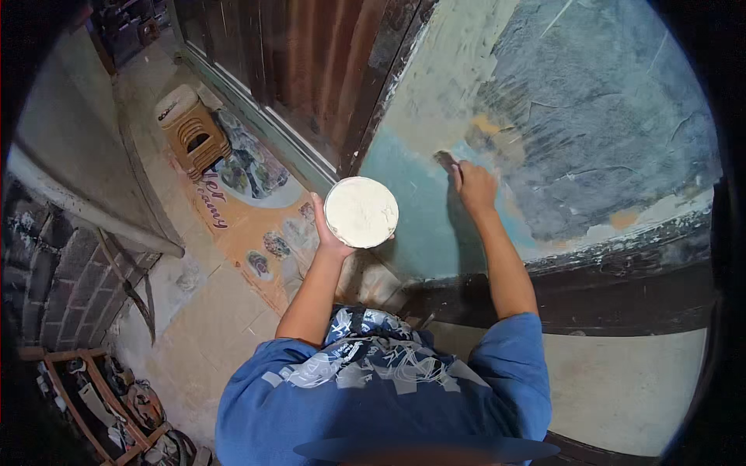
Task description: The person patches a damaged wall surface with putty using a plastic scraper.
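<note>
My left hand [332, 233] is closed around the side of a round white tub [362, 213], held up in front of me. Its pale top faces me; whether that is a lid or paint I cannot tell. In my right hand [475, 186] is a small brush [445, 160] with a dark tip, gripped by its handle. The tip meets the wall [420, 202], at the border between a light cream coat and a turquoise area. Farther right the wall is a rough, patchy grey-blue with some ochre spots. My right arm is stretched out.
Stacked tan plastic stools [193, 132] stand on an orange printed banner [233, 206] on the tiled floor. Left of my wall is a dark wooden door [311, 70]. A wooden rack of shoes [101, 408] is at the lower left, near a grey block wall [66, 268].
</note>
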Motion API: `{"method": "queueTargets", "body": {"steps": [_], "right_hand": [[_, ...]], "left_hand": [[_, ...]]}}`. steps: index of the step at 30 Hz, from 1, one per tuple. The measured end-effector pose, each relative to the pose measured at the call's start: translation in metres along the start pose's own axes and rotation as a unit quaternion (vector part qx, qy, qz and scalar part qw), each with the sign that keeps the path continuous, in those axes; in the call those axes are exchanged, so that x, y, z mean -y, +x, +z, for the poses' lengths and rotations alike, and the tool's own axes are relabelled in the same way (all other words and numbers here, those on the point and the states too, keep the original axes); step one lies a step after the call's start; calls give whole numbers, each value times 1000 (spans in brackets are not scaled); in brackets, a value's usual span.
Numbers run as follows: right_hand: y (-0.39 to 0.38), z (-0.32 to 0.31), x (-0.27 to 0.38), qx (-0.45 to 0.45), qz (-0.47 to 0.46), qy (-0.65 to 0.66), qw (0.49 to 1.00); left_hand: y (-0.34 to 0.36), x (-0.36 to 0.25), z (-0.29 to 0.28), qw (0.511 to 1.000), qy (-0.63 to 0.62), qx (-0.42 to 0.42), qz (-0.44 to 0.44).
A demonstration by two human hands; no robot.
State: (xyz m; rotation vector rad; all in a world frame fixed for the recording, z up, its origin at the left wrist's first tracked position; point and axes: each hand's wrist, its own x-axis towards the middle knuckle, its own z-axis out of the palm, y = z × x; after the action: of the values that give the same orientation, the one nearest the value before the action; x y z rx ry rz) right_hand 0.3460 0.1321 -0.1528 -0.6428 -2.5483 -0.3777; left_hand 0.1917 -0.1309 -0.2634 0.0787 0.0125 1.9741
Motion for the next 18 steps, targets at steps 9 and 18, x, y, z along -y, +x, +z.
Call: {"method": "queueTargets", "body": {"steps": [9,18], "right_hand": [[-22,28,-1,15,-49,18,999],[-3,-32,0,-65,57,91,992]], "left_hand": [[-4,-4,15,999,9,-34,-2],[-4,-5,13,999,18,-49,4]]}}
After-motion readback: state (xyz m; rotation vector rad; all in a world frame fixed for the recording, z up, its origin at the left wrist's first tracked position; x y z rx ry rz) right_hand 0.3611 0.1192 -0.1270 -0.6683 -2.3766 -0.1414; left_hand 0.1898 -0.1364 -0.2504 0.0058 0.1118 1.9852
